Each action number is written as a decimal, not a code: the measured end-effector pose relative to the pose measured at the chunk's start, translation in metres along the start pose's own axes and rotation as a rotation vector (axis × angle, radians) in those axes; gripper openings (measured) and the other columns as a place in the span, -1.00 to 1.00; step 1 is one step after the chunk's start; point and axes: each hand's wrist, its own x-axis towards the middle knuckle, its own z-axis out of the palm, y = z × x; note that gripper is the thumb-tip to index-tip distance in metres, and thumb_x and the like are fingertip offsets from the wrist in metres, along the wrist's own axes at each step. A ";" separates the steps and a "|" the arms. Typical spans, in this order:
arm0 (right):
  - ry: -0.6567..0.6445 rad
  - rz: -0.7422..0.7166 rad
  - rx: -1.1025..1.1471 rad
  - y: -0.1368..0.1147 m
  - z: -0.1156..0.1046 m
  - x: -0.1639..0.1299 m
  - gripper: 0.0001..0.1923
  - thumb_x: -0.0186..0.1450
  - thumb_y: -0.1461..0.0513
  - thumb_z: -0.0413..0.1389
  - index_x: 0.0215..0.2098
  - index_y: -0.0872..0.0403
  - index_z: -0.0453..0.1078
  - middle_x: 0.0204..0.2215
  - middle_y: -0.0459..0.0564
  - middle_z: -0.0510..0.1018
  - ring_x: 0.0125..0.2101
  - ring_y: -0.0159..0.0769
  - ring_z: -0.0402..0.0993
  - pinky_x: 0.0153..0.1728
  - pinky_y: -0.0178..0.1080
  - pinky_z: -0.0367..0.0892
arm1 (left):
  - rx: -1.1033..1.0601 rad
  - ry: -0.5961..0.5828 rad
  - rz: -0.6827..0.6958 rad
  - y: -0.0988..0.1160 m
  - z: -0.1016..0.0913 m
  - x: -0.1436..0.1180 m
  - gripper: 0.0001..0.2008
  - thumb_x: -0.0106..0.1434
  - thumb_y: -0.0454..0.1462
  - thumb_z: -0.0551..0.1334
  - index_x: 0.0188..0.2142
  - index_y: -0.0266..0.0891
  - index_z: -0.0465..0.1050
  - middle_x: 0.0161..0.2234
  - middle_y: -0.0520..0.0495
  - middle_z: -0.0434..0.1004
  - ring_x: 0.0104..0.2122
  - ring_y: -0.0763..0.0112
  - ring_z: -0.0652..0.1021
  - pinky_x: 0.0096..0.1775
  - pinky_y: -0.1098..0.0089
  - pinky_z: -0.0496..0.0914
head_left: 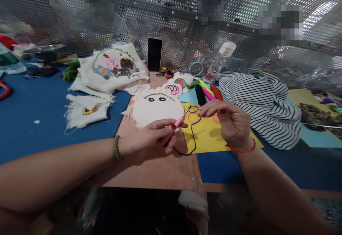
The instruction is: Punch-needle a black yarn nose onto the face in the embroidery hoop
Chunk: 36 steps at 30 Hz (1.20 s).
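Observation:
My left hand (pixel 153 135) is closed around a punch needle with a pink handle (pixel 179 120), its thin metal tip pointing up and right. My right hand (pixel 235 124) pinches a fine wire (pixel 242 114), which reaches left toward the needle tip. Black yarn (pixel 195 140) loops near the tip and hangs down to below my left hand; whether it passes through the needle is too small to tell. Just behind my left hand lies round white fabric (pixel 160 113) with two black stitched eyes and a green stitched arc.
A yellow sheet (pixel 208 142) lies under my right hand. Yarn bundles (pixel 207 92) and striped cloth (pixel 259 106) are behind it. Embroidered white cloth (pixel 114 67) lies back left, beside an upright phone (pixel 155 54). Perforated metal mesh (pixel 171 17) stands behind the table.

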 end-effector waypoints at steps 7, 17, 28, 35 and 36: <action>-0.036 -0.032 -0.051 0.001 -0.002 0.000 -0.68 0.50 0.12 0.00 -0.31 0.00 0.51 -0.38 0.02 0.65 -0.28 -0.21 0.62 -0.23 -0.12 0.54 | -0.005 -0.009 -0.027 0.000 -0.002 0.001 -0.71 0.42 -0.10 0.19 -0.04 -0.26 0.47 -0.58 0.02 0.39 -0.55 0.48 0.28 -0.44 0.41 0.11; -0.039 -0.043 -0.089 0.001 -0.003 0.001 -0.68 0.51 0.14 -0.02 -0.29 0.00 0.52 -0.37 0.01 0.64 -0.28 -0.24 0.62 -0.23 -0.14 0.53 | -0.048 0.068 -0.006 0.001 0.002 0.002 -0.75 0.38 -0.17 0.25 -0.03 -0.26 0.48 -0.54 0.06 0.36 -0.52 0.51 0.31 -0.41 0.43 0.11; 0.051 0.141 0.040 0.001 0.001 0.003 -0.77 0.49 0.16 0.07 -0.20 0.01 0.57 -0.40 -0.06 0.66 -0.40 -0.35 0.59 -0.36 -0.26 0.51 | -0.063 0.130 -0.002 0.009 0.007 0.001 -0.76 0.29 -0.19 0.36 -0.12 -0.29 0.55 -0.37 0.02 0.44 -0.49 0.59 0.31 -0.41 0.46 0.14; 0.064 0.274 0.189 0.008 0.001 -0.002 -0.81 0.45 0.11 0.13 -0.16 -0.01 0.56 -0.36 -0.05 0.67 -0.31 -0.32 0.62 -0.30 -0.24 0.54 | 0.091 0.154 0.042 0.009 0.007 0.000 -0.53 0.28 -0.14 0.36 0.14 -0.19 0.44 -0.49 0.09 0.39 -0.51 0.53 0.36 -0.47 0.47 0.10; 0.061 0.291 0.182 0.008 0.001 -0.002 -0.80 0.45 0.10 0.13 -0.17 -0.01 0.56 -0.35 -0.04 0.66 -0.31 -0.31 0.62 -0.30 -0.23 0.54 | 0.105 0.152 0.038 0.009 0.007 0.000 -0.54 0.28 -0.12 0.35 0.12 -0.20 0.44 -0.50 0.09 0.39 -0.51 0.53 0.37 -0.48 0.47 0.10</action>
